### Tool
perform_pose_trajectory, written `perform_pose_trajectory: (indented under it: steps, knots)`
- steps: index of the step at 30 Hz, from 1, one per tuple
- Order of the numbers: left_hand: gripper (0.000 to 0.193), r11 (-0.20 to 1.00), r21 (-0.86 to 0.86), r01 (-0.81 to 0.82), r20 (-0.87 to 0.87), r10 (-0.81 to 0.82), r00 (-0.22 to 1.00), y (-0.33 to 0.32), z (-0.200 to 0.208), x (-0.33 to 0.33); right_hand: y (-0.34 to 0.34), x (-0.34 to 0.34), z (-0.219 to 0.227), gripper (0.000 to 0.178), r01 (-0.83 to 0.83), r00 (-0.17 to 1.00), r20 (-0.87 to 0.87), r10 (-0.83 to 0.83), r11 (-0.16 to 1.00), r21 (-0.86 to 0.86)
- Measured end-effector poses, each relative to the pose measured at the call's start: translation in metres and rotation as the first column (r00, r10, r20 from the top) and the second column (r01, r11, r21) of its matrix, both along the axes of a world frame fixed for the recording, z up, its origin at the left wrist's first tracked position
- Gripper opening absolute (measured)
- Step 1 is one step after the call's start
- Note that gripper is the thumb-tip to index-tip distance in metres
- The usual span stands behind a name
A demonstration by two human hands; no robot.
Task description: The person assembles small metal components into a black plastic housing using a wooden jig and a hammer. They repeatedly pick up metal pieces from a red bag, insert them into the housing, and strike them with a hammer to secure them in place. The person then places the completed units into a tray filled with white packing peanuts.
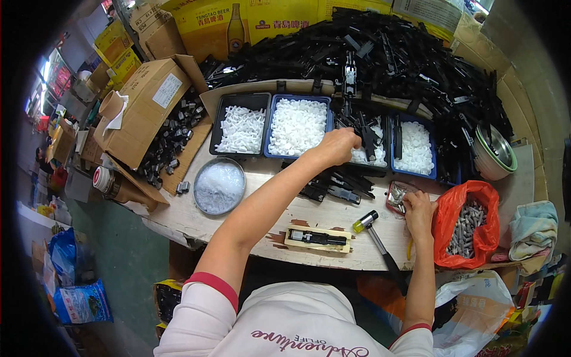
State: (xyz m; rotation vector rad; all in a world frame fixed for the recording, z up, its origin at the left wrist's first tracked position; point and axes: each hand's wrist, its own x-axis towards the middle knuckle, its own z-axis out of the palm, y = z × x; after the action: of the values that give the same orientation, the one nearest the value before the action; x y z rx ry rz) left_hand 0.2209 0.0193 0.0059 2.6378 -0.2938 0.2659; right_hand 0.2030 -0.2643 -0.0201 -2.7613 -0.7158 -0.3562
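My left hand (340, 146) reaches over the near left edge of a black tray (385, 171) that holds white plastic parts and some black pieces. Its fingers are curled together, and whatever they hold is hidden. At a small red-rimmed dish (391, 204) of small shiny pieces, my right hand (420, 209) has its fingertips bent in and drawn together; what is between them is too small to make out. Before me lies a pale block-shaped fixture (348, 242) with a black elongated assembly (321, 238) resting in it. A hammer (377, 240) with a yellow-and-black head lies between the fixture and my right forearm.
White parts fill a black tray (219, 131) and blue trays (329, 122) (433, 157). Behind them rises a heap of black parts (410, 65). A round tin (242, 189) and a tipped carton (140, 101) stand left; a red bag (446, 238) of metal parts and stacked bowls (496, 169) stand right.
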Motion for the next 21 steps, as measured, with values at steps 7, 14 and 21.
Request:
perform_pose_trajectory:
  steps: [7, 14, 21]
  knots:
    - [0.009, 0.998, 0.039, 0.038, 0.011, -0.038, 0.999, -0.005, 0.001, 0.005, 0.003, -0.002, 0.006, 0.006, 0.001, 1.000, -0.030, -0.001, 1.000, 0.001]
    - [0.005, 0.388, -0.907, -0.161, -0.136, 0.090, 0.987, 0.015, 0.032, -0.051, 0.000, 0.004, 0.000, 0.007, -0.031, 0.999, -0.022, 0.031, 0.999, -0.010]
    - [0.008, 0.118, -0.922, -0.368, -0.383, -0.160, 0.910, 0.031, 0.019, -0.254, -0.012, 0.004, -0.011, 0.005, -0.025, 1.000, -0.012, 0.026, 0.999, 0.019]
